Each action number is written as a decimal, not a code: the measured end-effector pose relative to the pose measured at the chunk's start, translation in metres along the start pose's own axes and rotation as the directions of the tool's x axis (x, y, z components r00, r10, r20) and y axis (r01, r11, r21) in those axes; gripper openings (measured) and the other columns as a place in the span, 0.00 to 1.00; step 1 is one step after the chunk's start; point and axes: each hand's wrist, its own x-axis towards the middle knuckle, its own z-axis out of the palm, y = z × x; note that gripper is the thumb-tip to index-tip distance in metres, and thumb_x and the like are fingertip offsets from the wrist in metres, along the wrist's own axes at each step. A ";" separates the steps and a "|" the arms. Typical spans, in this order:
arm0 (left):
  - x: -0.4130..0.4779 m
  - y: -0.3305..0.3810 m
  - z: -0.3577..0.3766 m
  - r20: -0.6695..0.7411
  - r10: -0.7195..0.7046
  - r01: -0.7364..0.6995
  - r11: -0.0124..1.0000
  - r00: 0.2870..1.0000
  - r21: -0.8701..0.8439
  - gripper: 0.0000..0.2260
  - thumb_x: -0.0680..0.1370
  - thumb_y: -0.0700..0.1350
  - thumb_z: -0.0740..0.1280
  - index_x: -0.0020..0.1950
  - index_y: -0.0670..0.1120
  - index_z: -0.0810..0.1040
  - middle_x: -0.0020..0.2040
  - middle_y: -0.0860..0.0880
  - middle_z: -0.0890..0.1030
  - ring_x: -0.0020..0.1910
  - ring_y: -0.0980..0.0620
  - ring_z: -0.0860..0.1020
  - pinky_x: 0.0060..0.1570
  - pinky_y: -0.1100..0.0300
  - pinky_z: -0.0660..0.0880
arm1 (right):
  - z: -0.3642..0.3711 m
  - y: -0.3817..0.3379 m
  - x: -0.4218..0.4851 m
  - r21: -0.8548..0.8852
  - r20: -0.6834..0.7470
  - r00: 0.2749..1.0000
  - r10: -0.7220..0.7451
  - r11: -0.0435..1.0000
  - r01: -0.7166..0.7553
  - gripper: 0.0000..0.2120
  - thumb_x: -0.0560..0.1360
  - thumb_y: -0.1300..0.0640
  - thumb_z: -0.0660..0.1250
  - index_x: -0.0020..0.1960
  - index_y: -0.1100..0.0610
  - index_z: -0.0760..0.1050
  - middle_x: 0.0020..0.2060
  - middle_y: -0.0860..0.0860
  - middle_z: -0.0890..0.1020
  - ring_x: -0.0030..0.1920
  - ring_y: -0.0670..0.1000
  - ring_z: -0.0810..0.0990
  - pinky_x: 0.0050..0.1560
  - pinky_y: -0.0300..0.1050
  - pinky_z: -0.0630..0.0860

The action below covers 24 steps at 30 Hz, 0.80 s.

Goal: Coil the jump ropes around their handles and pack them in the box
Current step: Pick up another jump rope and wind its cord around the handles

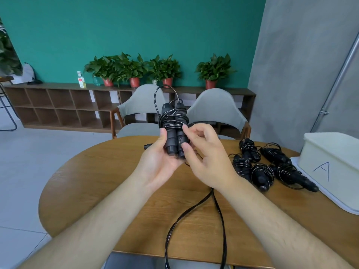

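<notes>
My left hand (159,162) holds the two black handles of a jump rope (173,129) upright above the table, with cord wound around their upper half. My right hand (202,152) pinches the cord beside the handles. The loose black cord (186,212) runs down under my right wrist and off the table's near edge. Several coiled black jump ropes (268,167) lie on the table to the right. A white box (334,167) marked "A" stands at the far right, next to those ropes.
The wooden table (101,183) has a rounded left edge. Another black handle end (147,146) lies behind my left hand. Two grey chairs (215,113) stand at the far side. A low shelf with potted plants (134,70) lines the green wall.
</notes>
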 end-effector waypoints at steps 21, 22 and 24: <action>-0.002 0.007 -0.006 0.046 0.050 -0.059 0.972 0.998 0.228 0.18 0.87 0.43 0.54 0.71 0.34 0.71 0.67 0.36 0.78 0.66 0.41 0.78 0.63 0.44 0.77 | -0.006 0.001 0.002 -0.075 -0.008 0.999 0.041 0.996 -0.042 0.11 0.80 0.59 0.68 0.61 0.59 0.77 0.56 0.48 0.76 0.53 0.48 0.77 0.53 0.40 0.75; -0.003 0.006 -0.005 0.047 0.047 -0.056 0.972 0.998 0.227 0.17 0.87 0.43 0.54 0.70 0.35 0.72 0.66 0.37 0.79 0.66 0.42 0.79 0.62 0.45 0.78 | -0.008 0.001 0.003 -0.077 0.007 0.999 0.048 0.996 -0.048 0.11 0.80 0.59 0.68 0.62 0.59 0.77 0.56 0.48 0.76 0.52 0.48 0.77 0.53 0.37 0.74; -0.005 0.002 -0.003 0.051 0.035 -0.045 0.976 0.998 0.214 0.16 0.86 0.43 0.53 0.67 0.37 0.75 0.64 0.38 0.81 0.64 0.43 0.80 0.59 0.46 0.79 | -0.011 0.001 0.003 -0.091 0.039 0.997 0.063 0.994 -0.059 0.12 0.80 0.59 0.67 0.63 0.58 0.76 0.57 0.48 0.75 0.51 0.47 0.76 0.53 0.33 0.71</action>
